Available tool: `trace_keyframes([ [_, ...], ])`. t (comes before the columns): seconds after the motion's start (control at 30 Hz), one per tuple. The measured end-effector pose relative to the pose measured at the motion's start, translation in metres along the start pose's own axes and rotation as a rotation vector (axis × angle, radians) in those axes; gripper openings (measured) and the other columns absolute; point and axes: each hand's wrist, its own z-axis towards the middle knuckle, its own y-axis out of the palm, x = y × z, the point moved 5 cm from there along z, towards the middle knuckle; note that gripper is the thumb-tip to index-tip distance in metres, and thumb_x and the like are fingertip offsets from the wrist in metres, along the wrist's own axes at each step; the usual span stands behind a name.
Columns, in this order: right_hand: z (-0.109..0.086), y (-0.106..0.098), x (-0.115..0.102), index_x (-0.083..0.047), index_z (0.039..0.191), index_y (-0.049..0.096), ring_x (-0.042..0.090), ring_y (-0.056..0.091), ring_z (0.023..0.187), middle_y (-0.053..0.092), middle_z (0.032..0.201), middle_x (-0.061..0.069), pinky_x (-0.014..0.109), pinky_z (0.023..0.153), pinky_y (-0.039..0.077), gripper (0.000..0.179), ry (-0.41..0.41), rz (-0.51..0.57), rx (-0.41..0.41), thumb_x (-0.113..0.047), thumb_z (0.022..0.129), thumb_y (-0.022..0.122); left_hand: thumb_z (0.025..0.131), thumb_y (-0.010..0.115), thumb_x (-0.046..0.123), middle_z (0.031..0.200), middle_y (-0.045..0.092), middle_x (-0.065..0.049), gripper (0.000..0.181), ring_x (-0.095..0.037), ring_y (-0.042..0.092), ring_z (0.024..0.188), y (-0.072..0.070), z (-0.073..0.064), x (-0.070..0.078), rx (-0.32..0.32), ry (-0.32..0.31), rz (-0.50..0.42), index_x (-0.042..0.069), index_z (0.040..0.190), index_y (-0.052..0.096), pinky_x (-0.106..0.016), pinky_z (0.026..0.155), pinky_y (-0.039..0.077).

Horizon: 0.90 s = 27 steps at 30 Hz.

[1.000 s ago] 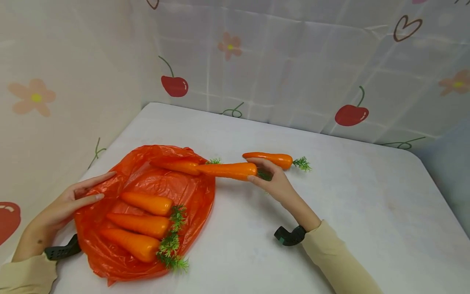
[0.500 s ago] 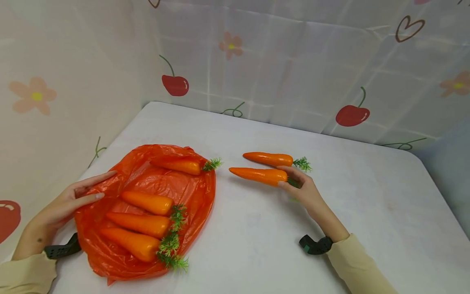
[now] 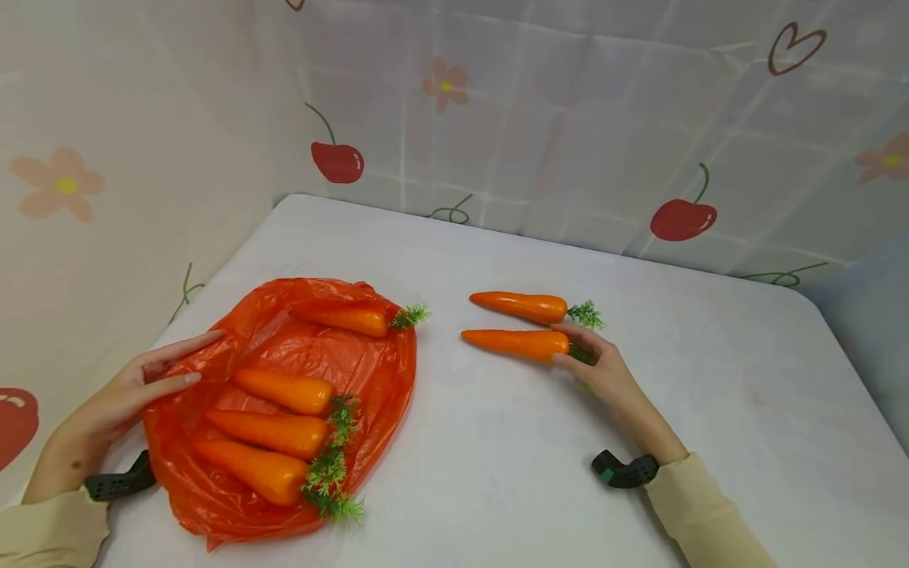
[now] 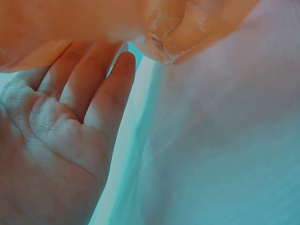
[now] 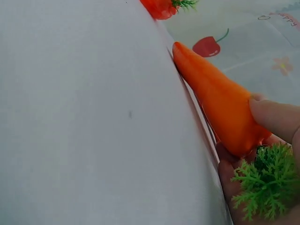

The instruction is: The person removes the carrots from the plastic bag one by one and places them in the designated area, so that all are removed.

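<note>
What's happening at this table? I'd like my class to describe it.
A person's right hand holds one carrot near its leafy end, beside another carrot lying on the white table. The left hand touches the edge of an open red plastic bag. Four carrots lie in the bag, so two are outside it.

Booth-like space: cherry-print sheets (image 3: 540, 134), white table (image 3: 490, 465).

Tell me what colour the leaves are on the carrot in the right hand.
Green; the leaves show best in the right wrist view.
</note>
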Motion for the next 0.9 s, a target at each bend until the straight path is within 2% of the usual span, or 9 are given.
trace_keyframes([
  [0.2, 0.001, -0.004, -0.002, -0.014, 0.130, 0.044, 0.019, 0.045, 0.108, 0.046, 0.129, 0.005, 0.021, 0.086, 0.041, 0.051, -0.104, -0.120, 0.002, -0.030, 0.084, 0.059, 0.091, 0.034, -0.008, 0.136, 0.039, 0.009, 0.050, -0.003, 0.044, 0.114, 0.000, 0.000, -0.002, 0.007, -0.007, -0.005, 0.002, 0.139, 0.024, -0.021, 0.084, 0.045],
  [0.37, 0.002, -0.006, -0.003, -0.013, 0.130, 0.045, 0.018, 0.046, 0.109, 0.047, 0.129, 0.005, 0.028, 0.088, 0.041, 0.051, -0.147, -0.179, 0.022, -0.028, 0.084, 0.060, 0.091, 0.035, -0.007, 0.138, 0.037, 0.009, 0.050, -0.002, 0.044, 0.115, 0.000, -0.001, -0.003, -0.001, -0.018, -0.022, 0.003, 0.139, 0.023, -0.021, 0.084, 0.044],
  [0.5, 0.004, -0.008, -0.003, -0.012, 0.130, 0.045, 0.021, 0.045, 0.111, 0.045, 0.130, 0.007, 0.039, 0.091, 0.040, 0.051, -0.155, -0.187, 0.038, -0.026, 0.084, 0.060, 0.092, 0.035, -0.005, 0.137, 0.038, 0.010, 0.050, -0.002, 0.044, 0.114, 0.000, -0.001, -0.003, 0.004, -0.034, -0.011, 0.003, 0.139, 0.023, -0.020, 0.084, 0.044],
  [0.57, 0.002, -0.007, -0.012, -0.007, 0.130, 0.044, 0.025, 0.045, 0.112, 0.045, 0.130, 0.012, 0.043, 0.091, 0.039, 0.050, -0.147, -0.184, 0.042, -0.021, 0.085, 0.060, 0.092, 0.035, -0.005, 0.136, 0.039, 0.011, 0.050, -0.001, 0.044, 0.113, 0.000, -0.001, -0.002, 0.014, -0.046, 0.011, 0.004, 0.139, 0.023, -0.020, 0.084, 0.045],
  [0.73, -0.006, -0.005, -0.035, 0.002, 0.129, 0.042, 0.033, 0.044, 0.110, 0.044, 0.128, 0.021, 0.048, 0.091, 0.038, 0.048, -0.124, -0.178, 0.047, -0.007, 0.085, 0.058, 0.092, 0.036, -0.004, 0.135, 0.040, 0.013, 0.049, 0.000, 0.044, 0.113, 0.001, -0.002, -0.001, 0.027, -0.053, 0.040, 0.004, 0.139, 0.024, -0.019, 0.084, 0.044],
  [0.9, -0.006, -0.006, -0.034, 0.003, 0.128, 0.042, 0.033, 0.045, 0.110, 0.045, 0.127, 0.021, 0.047, 0.090, 0.039, 0.049, -0.112, -0.165, 0.060, -0.007, 0.084, 0.059, 0.092, 0.035, -0.005, 0.135, 0.039, 0.011, 0.049, -0.001, 0.044, 0.113, 0.001, -0.002, -0.001, 0.015, -0.038, 0.023, 0.003, 0.139, 0.024, -0.020, 0.084, 0.045],
])
